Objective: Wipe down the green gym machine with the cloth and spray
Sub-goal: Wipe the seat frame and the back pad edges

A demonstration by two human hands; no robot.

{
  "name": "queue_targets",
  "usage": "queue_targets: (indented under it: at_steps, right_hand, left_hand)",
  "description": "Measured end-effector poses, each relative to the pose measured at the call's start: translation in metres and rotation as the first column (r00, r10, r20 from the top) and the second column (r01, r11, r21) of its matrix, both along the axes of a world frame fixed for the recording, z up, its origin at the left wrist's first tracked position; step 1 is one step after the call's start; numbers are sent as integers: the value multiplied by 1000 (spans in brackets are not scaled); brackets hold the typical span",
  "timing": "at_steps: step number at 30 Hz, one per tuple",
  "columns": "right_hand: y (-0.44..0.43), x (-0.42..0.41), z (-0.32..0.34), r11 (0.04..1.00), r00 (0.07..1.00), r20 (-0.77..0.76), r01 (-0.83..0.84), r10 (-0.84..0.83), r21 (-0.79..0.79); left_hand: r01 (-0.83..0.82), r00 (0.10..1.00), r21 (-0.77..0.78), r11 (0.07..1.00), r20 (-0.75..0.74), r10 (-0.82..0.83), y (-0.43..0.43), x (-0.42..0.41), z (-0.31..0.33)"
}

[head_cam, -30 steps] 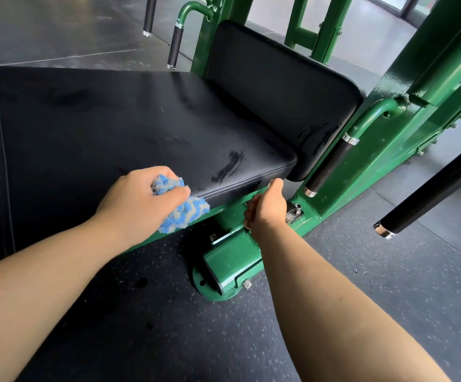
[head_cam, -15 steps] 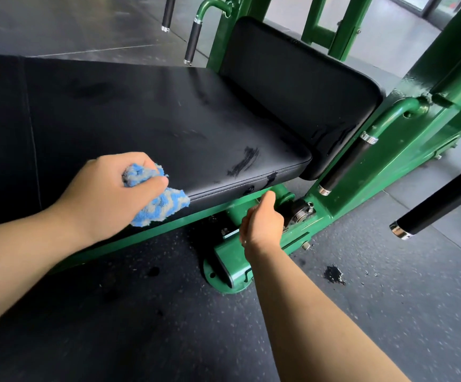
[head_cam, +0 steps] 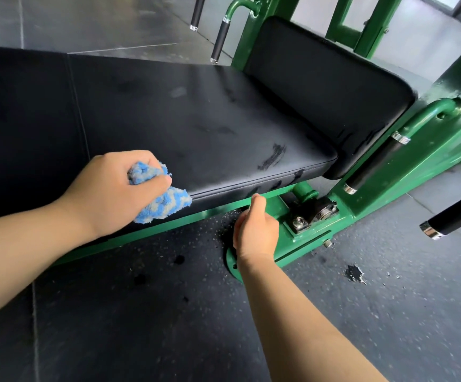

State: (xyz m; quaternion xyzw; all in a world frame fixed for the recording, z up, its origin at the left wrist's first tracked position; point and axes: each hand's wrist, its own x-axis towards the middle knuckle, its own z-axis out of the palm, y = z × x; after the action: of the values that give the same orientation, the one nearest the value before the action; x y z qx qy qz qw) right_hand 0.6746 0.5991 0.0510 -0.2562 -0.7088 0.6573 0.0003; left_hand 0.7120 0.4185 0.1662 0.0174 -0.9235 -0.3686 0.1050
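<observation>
The green gym machine [head_cam: 416,183] carries a black seat pad [head_cam: 196,119] and a black back pad [head_cam: 320,78]. My left hand [head_cam: 111,188] grips a bunched blue and grey cloth [head_cam: 166,205] against the front edge of the seat pad. My right hand [head_cam: 257,232] is lower, at the green base under the seat. Its fingers are curled and its thumb points up toward the green rail; nothing shows in it. Dark smears mark the seat near its right front corner. No spray bottle is in view.
A black-gripped handle [head_cam: 372,164] slants down beside the seat. Another black bar with a chrome end [head_cam: 455,216] juts in at the right. A bolted bearing block [head_cam: 314,213] sits beside my right hand. The floor is dark speckled rubber, with a black scuff [head_cam: 354,272].
The view has shifted so the machine sits further right. My left hand and cloth stay on the seat's front edge. My right hand has come off the latch part and dropped lower.
</observation>
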Motion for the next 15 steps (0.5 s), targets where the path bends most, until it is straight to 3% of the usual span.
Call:
queue_targets:
  at_steps: [7,10,15]
  right_hand:
    - [-13,8,4,995,995,-31,-91,90,-45]
    - [-20,15,1,992,988,-113,-116,109,-55]
    - [-31,28,3,986,982,-101,-162,157,-43]
  left_hand:
    - [17,999,-5,1000,-50,-18,-11,-1,3]
    - [-20,996,-20,1000,-82,19,-22,-1,3]
    - [8,999,-53,999,-36,-10,-32,9,5]
